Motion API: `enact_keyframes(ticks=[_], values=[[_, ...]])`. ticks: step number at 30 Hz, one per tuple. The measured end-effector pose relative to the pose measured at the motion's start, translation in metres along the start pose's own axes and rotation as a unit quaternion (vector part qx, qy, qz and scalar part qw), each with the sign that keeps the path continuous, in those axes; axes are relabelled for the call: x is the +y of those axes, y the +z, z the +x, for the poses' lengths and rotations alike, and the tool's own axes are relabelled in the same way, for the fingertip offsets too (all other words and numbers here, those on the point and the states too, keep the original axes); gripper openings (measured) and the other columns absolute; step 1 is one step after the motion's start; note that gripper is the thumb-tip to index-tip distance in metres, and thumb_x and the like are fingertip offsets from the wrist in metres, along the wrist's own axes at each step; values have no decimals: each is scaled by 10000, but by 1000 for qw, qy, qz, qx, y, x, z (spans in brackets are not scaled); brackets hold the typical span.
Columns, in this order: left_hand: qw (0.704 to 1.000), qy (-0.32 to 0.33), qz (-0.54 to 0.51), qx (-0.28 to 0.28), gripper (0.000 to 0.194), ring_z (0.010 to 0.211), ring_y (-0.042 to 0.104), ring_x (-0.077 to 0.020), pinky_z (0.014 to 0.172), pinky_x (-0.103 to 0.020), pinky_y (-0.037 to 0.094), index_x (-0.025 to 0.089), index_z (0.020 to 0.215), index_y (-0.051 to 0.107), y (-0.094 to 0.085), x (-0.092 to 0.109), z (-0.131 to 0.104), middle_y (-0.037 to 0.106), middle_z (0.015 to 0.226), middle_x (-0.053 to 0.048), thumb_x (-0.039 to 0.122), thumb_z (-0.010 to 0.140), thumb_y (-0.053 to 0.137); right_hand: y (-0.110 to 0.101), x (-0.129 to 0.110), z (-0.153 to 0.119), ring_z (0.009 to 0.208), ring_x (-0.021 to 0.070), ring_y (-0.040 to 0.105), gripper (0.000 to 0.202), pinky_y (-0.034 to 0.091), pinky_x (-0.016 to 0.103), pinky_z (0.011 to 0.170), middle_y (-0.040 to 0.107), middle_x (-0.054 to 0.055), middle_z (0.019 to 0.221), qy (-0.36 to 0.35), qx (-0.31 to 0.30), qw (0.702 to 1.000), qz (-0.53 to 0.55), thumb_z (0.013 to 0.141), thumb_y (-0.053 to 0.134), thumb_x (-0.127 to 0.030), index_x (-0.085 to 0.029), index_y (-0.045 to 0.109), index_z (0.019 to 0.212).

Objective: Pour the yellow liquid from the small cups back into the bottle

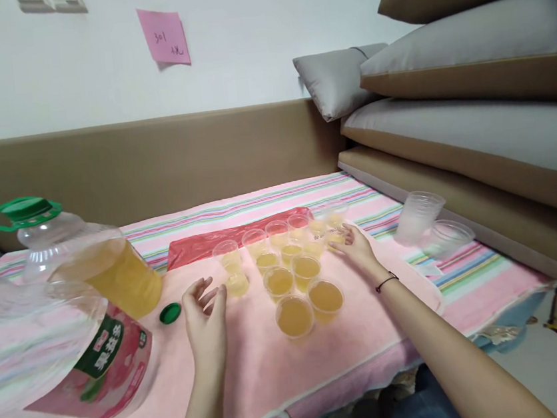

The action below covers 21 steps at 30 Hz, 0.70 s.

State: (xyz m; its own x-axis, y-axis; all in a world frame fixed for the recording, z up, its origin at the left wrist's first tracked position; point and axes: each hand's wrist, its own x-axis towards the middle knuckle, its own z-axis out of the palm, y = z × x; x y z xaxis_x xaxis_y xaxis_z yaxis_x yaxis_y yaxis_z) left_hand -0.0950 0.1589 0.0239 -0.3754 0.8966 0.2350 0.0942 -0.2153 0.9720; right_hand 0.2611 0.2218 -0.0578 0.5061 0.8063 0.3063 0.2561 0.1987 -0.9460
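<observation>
Clear plastic cups of yellow drink stand grouped on a pink towel. Nearest me are two full cups, the left one and the right one. My right hand reaches to the far right of the group, its thumb and fingers around a plastic cup. Beside the leftmost near cup hovers my left hand, fingers curved and apart, holding nothing. A loose green cap lies left of that hand.
At left are a green-capped jug of yellow drink and a transparent jug with a pink label. Spare plastic cups stand at right by stacked cushions. Red plastic lies behind the cups.
</observation>
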Motion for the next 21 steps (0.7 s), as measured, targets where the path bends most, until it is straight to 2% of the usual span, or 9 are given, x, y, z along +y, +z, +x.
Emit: enact_keyframes(ticks=[4,9,14,17,21], values=[[999,-39,36,2,606,1139,575,-276,980,-511,473,239,1135,480,-5,-5,9,520,1361,-120,406,636,780,2,3,-1,1104,315,649,714,507,527,1008,670,133,1187,7,31,1000,2,512,830,-584,-213,600,1078],[994,-79,75,-29,749,1188,548,-277,1017,-517,466,232,1164,424,-2,-20,24,494,1330,-127,315,546,839,-10,-6,-2,1012,304,668,671,526,547,950,687,112,1098,7,63,998,-3,509,835,-562,-209,598,1028],[993,-74,83,-44,738,1043,639,-233,961,-485,514,230,1144,457,8,-37,36,595,1201,-101,271,537,874,-17,-38,-3,1033,310,646,677,524,519,921,679,136,1128,-27,81,996,-17,510,854,-519,-186,623,1053],[994,-50,86,-54,662,981,669,-234,947,-487,520,227,1086,510,12,-44,40,656,1138,-101,251,536,878,-12,-60,-8,1043,305,641,688,539,475,879,677,136,1153,-65,59,996,-32,544,850,-502,-180,642,1116],[993,-30,91,-63,574,1038,672,-256,985,-489,494,235,1007,552,15,-48,42,688,1097,-86,231,530,871,1,-82,-18,1068,294,634,685,538,443,864,681,125,1167,-105,16,993,-50,621,816,-468,-187,639,1220]])
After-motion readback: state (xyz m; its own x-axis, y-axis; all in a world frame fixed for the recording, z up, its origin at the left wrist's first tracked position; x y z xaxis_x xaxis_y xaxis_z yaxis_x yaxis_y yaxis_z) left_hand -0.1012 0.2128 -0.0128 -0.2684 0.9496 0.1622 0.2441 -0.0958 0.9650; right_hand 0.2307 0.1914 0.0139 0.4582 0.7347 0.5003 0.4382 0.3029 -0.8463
